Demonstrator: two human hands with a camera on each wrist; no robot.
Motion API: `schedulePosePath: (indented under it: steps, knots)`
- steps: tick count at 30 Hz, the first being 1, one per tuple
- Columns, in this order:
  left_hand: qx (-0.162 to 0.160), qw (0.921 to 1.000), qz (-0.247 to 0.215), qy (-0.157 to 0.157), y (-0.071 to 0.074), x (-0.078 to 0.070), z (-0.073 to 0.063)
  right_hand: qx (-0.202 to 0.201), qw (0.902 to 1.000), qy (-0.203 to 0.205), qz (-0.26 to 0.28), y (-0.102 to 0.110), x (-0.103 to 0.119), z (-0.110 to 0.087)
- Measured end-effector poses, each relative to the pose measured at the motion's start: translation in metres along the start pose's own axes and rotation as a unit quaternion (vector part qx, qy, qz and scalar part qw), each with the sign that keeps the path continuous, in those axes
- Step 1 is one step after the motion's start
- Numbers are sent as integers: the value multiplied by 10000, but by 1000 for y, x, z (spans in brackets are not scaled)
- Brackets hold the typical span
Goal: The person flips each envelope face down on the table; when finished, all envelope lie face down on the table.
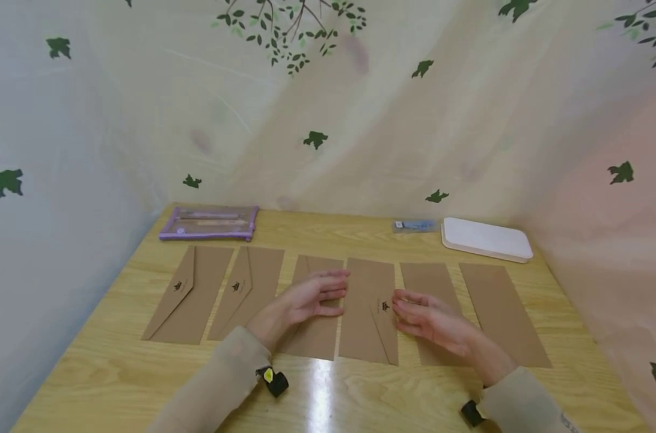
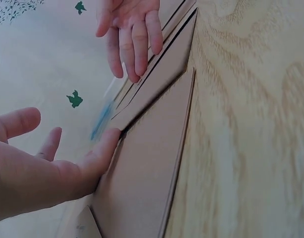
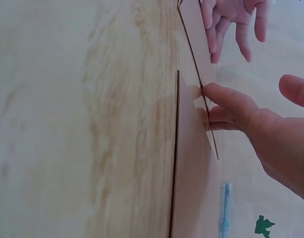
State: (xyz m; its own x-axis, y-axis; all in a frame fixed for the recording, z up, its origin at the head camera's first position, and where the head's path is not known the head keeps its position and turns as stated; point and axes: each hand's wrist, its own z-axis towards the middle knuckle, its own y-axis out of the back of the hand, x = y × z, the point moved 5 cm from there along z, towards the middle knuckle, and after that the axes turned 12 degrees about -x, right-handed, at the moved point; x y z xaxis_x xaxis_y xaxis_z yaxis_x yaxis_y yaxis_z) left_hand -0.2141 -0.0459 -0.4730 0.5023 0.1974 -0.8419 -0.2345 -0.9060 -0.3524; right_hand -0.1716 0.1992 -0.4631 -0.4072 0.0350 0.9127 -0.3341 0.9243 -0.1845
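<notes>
Several brown paper envelopes lie side by side across the table. In the head view my left hand (image 1: 311,297) reaches over one envelope (image 1: 319,340), its fingertips at the left edge of the neighbouring envelope (image 1: 365,300), which bears a crown mark. At that envelope's right edge are the fingertips of my right hand (image 1: 433,319), which partly covers another envelope (image 1: 427,276). Both hands have extended fingers and grip nothing. The right wrist view has the right hand (image 3: 261,121) with fingertips against an envelope edge. In the left wrist view the left hand (image 2: 58,168) touches the envelopes.
Two envelopes with flaps showing, one (image 1: 211,300) at the far left and one (image 1: 265,276) beside it, flank a plain one (image 1: 503,313) far right. Along the back lie a purple-edged pencil pouch (image 1: 208,236), a small blue item in clear packaging (image 1: 414,226) and a white case (image 1: 487,239).
</notes>
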Motion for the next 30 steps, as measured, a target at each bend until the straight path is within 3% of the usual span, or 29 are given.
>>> schedulePosePath:
  steps: [16,30]
  knots:
    - [-156,9998,97,23,-3,2,2,100,9999,7,116,-2,5,-2]
    - [-290,9995,-149,-58,-6,-3,1,96,9998,2,175,-1,4,-1]
